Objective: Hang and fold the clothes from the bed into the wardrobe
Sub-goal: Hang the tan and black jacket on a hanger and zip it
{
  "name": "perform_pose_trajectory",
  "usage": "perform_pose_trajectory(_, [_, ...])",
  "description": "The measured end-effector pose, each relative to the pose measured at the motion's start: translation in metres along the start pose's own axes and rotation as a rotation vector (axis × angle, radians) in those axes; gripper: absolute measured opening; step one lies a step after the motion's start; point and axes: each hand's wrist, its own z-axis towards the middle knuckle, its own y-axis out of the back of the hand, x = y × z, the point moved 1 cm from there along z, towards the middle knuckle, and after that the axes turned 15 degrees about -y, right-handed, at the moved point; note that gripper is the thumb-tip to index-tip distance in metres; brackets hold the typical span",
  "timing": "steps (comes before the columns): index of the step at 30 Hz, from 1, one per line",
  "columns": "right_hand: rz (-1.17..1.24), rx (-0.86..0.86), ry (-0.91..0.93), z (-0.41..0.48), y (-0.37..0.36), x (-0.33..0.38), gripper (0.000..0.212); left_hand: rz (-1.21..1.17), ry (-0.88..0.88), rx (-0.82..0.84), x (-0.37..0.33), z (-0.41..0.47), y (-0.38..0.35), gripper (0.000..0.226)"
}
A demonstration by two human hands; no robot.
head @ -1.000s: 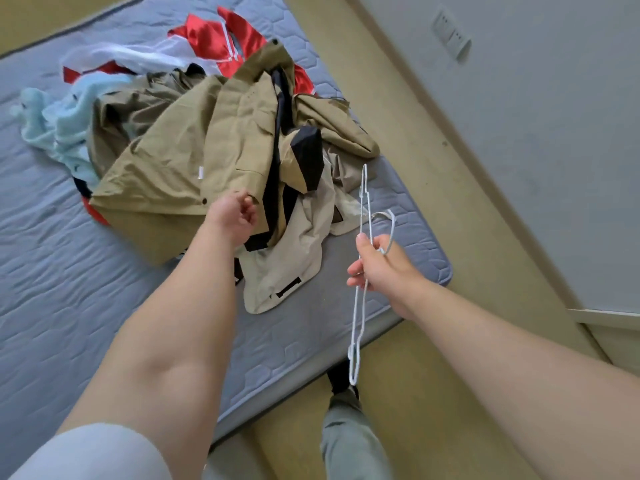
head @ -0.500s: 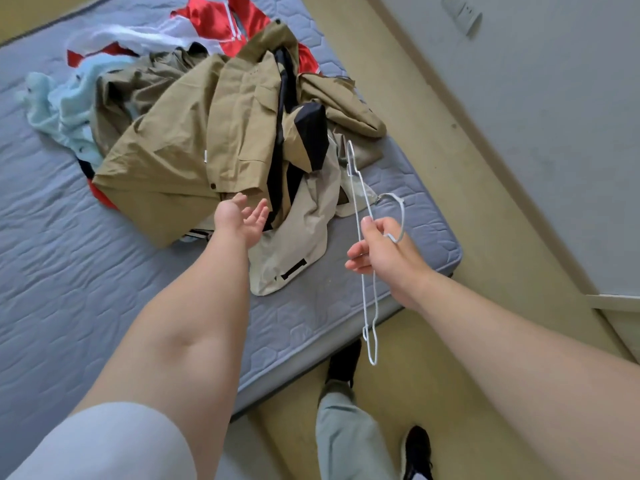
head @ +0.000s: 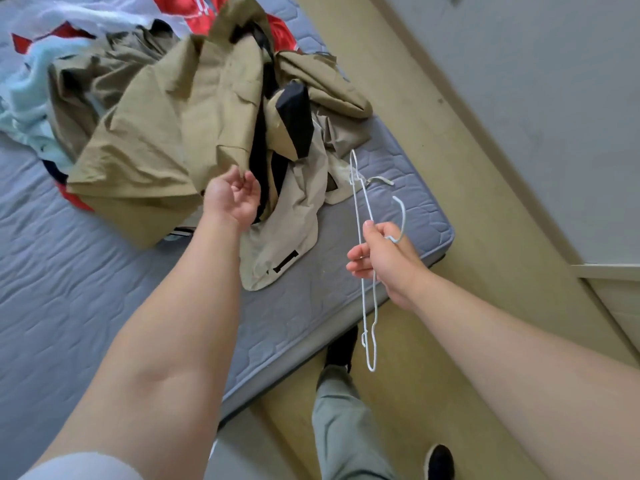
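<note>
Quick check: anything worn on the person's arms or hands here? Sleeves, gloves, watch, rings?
Left hand and right hand are bare: no gloves, rings or watch visible. Forearms uncovered. A white sleeve shows on the left upper arm at the bottom edge; no sleeve in view on the right arm.
</note>
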Motion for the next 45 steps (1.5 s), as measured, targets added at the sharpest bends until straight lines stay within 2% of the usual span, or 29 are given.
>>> perform_pose_trajectory(5, [-0.050, 0.008, -0.037, -0.030, -0.004, 0.010, 0.028, 0.206, 0.095, 0.079, -0.016, -0.068, 0.015, 0.019])
perform_pose_trajectory(9, [-0.051, 0.007, -0.048, -0.050, -0.006, 0.020, 0.030, 0.598, -0.005, 0.340, -0.022, -0.132, 0.014, 0.018])
perform_pose_trajectory(14, [-0.112, -0.030, -0.003, -0.057, -0.006, 0.027, 0.030, 0.833, -0.108, 0.567, -0.022, -0.203, 0.019, 0.010])
perform_pose_trajectory(15, [-0.112, -0.038, 0.011, -0.058, -0.005, 0.029, 0.033, 0.870, -0.127, 0.603, -0.022, -0.217, 0.021, 0.003])
perform_pose_trajectory(17, [-0.067, -0.014, 0.021, -0.062, -0.002, 0.030, 0.039, 0.921, -0.130, 0.707, -0.021, -0.244, 0.030, 0.019])
perform_pose_trajectory(19, [0.057, 0.073, -0.021, -0.068, 0.002, 0.029, 0.040, 0.989, -0.124, 0.848, -0.017, -0.275, 0.039, 0.026])
perform_pose_trajectory(21, [0.143, 0.118, -0.069, -0.073, 0.011, 0.024, 0.033, 1.113, -0.079, 0.988, -0.010, -0.306, 0.045, 0.023])
perform_pose_trajectory(23, [0.140, 0.081, -0.059, -0.078, 0.021, 0.017, 0.023, 1.192, 0.057, 1.107, -0.007, -0.330, 0.047, 0.020])
perform_pose_trajectory(25, [0.118, 0.054, -0.024, -0.090, 0.030, 0.011, 0.027, 1.312, 0.228, 1.195, -0.016, -0.343, 0.047, 0.015])
perform_pose_trajectory(27, [0.069, 0.042, 0.059, -0.106, 0.043, 0.009, 0.031, 1.491, 0.249, 1.134, -0.030, -0.341, 0.044, 0.015])
perform_pose_trajectory(29, [-0.010, 0.059, 0.178, -0.125, 0.058, 0.010, 0.031, 1.621, -0.023, 0.829, -0.041, -0.331, 0.033, 0.016])
perform_pose_trajectory(31, [-0.126, 0.079, 0.272, -0.145, 0.074, 0.011, 0.031, 1.518, -0.380, 0.489, -0.041, -0.318, 0.011, 0.018])
perform_pose_trajectory(32, [-0.198, 0.090, 0.309, -0.154, 0.082, 0.011, 0.030, 1.478, -0.486, 0.400, -0.037, -0.312, -0.001, 0.021])
perform_pose_trajectory(33, [-0.277, 0.100, 0.352, -0.161, 0.091, 0.010, 0.030, 1.476, -0.514, 0.366, -0.030, -0.307, -0.012, 0.026])
perform_pose_trajectory(34, [-0.357, 0.101, 0.398, -0.167, 0.099, 0.009, 0.029, 1.468, -0.477, 0.369, -0.020, -0.304, -0.022, 0.036])
perform_pose_trajectory(36, [-0.473, 0.090, 0.483, -0.178, 0.113, 0.007, 0.028, 1.335, -0.223, 0.378, 0.008, -0.302, -0.037, 0.061])
perform_pose_trajectory(38, [-0.489, 0.092, 0.517, -0.187, 0.128, 0.006, 0.028, 1.177, -0.012, 0.376, 0.036, -0.303, -0.040, 0.067])
perform_pose_trajectory(41, [-0.432, 0.079, 0.445, -0.196, 0.154, 0.010, 0.031, 1.061, -0.066, 0.330, 0.055, -0.310, -0.050, 0.042])
perform_pose_trajectory(43, [-0.345, 0.039, 0.343, -0.200, 0.169, 0.014, 0.030, 0.923, -0.160, 0.298, 0.056, -0.320, -0.060, 0.043])
perform_pose_trajectory(45, [-0.269, -0.101, 0.291, -0.201, 0.182, 0.021, 0.021, 0.806, -0.259, 0.341, 0.050, -0.337, -0.069, 0.049])
